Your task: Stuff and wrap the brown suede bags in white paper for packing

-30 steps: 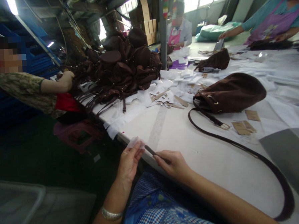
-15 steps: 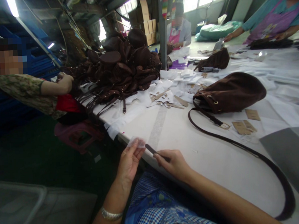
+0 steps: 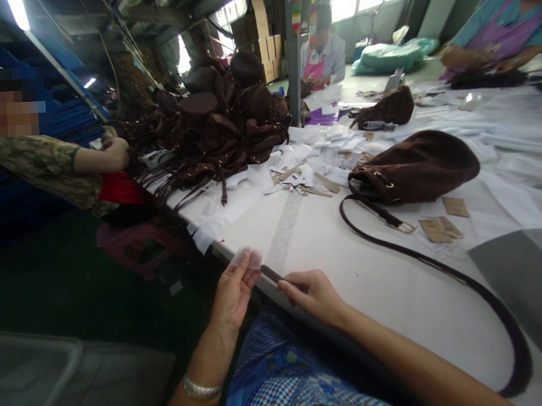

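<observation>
My left hand [image 3: 235, 291] pinches a small translucent white plastic bag [image 3: 252, 258] between thumb and fingers, over the near edge of the table. Closed around a dark brown strap piece [image 3: 271, 274] is my right hand [image 3: 313, 295], its thumb on top. The strap's rounded end points left, close to the bag's opening; whether it touches the bag I cannot tell. Farther right on the table lies a dark brown drawstring bag [image 3: 419, 168] on its side. Its long strap [image 3: 419, 257] curves toward me, with a gold buckle near the bag.
A heap of brown bags [image 3: 230, 114] covers the table's far left. Paper and card scraps [image 3: 301, 180] lie mid-table, brown cards [image 3: 440, 229] by the bag. A grey box-like object [image 3: 520, 275] stands at right. A person [image 3: 46, 160] sits at left; two others work across the table.
The strap piece in my right hand has tilted slightly and its tip is a little nearer the plastic bag. Across the table at right, a person's outstretched arm has drawn back.
</observation>
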Demonstrator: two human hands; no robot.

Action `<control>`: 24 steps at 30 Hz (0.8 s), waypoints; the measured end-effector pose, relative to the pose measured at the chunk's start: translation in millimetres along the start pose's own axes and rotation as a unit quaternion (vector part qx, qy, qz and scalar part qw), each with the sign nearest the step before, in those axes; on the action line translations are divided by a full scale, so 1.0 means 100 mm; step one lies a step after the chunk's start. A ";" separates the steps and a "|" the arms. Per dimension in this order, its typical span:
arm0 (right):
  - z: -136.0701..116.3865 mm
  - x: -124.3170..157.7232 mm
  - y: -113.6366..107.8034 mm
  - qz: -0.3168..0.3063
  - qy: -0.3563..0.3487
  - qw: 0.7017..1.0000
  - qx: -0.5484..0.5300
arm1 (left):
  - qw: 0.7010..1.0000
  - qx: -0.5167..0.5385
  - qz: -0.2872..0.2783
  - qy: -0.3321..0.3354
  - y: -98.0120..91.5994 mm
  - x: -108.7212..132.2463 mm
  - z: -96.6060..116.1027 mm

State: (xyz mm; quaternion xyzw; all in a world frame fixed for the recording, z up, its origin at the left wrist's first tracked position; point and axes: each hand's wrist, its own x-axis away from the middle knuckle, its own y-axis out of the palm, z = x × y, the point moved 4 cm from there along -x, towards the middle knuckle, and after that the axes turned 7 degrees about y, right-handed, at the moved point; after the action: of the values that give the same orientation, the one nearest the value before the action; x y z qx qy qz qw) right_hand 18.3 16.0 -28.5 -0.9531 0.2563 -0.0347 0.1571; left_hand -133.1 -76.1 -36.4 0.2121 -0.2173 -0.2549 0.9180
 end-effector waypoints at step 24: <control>0.10 -0.01 -0.10 0.133 0.016 0.989 -0.066 | 0.990 -0.112 -0.088 -0.010 0.10 0.29 -0.25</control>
State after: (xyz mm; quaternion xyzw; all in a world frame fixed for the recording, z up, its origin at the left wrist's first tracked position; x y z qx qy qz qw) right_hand 23.8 28.0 -34.9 -0.9181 0.3851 -0.0123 0.0928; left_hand -93.9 -77.6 -43.8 0.1236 -0.1772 -0.3599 0.9076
